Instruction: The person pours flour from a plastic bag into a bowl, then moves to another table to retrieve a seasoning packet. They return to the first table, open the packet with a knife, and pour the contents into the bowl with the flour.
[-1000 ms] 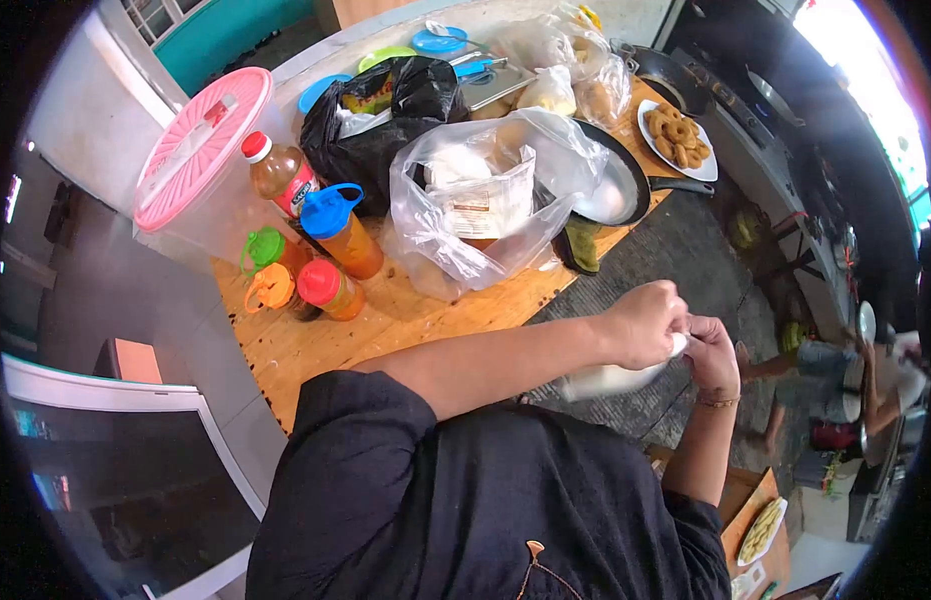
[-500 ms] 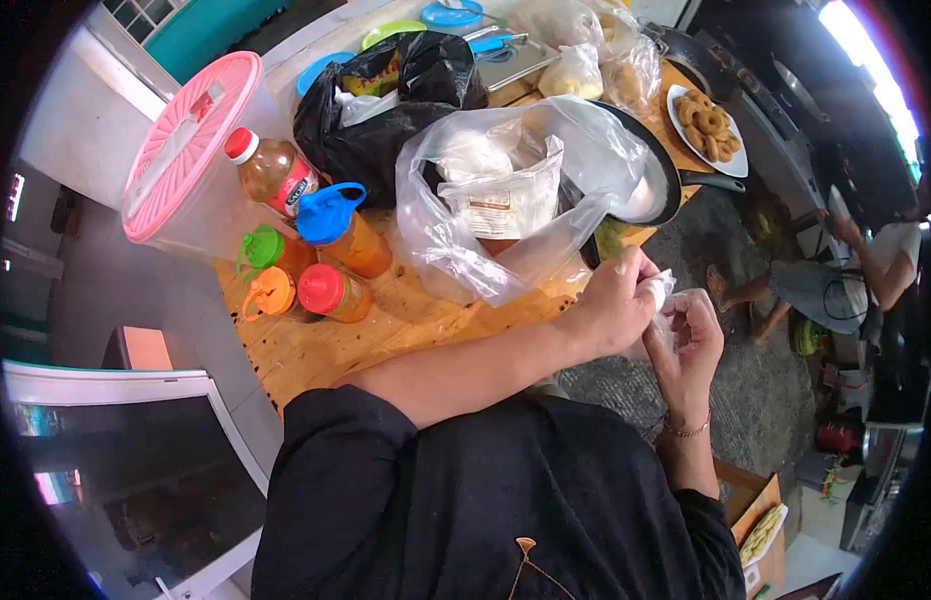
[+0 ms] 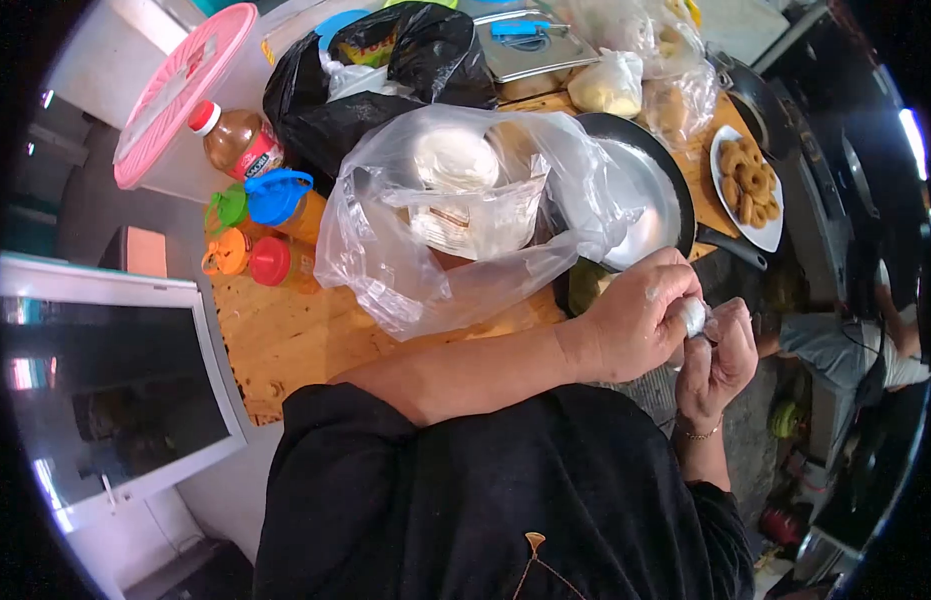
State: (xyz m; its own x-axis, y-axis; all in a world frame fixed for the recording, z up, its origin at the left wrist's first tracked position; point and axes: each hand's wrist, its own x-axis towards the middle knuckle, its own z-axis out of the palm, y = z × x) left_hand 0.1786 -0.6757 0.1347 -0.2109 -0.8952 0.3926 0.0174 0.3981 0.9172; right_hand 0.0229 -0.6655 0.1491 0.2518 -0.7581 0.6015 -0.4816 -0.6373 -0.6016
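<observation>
My left hand (image 3: 640,318) and my right hand (image 3: 718,360) meet at the table's right front corner, both with fingers pinched on a small white plastic bag (image 3: 693,316). White powder marks the fingers. Just left of them, a large clear plastic bag (image 3: 370,275) lies open around a torn paper packet (image 3: 480,222) and a round white thing (image 3: 455,160). Beyond the hands sits a black frying pan (image 3: 670,190) with white powder in it.
Bottles with a blue cap (image 3: 277,196) and a red cap (image 3: 270,261) stand at the left, near a pink-lidded tub (image 3: 185,90) and a black bag (image 3: 440,60). A plate (image 3: 768,236) holds brown rings. Another person (image 3: 830,345) is at the far right.
Both hands have moved right and slightly down in the view, still together on the small bag. The view has shifted, and the table items appear displaced.
</observation>
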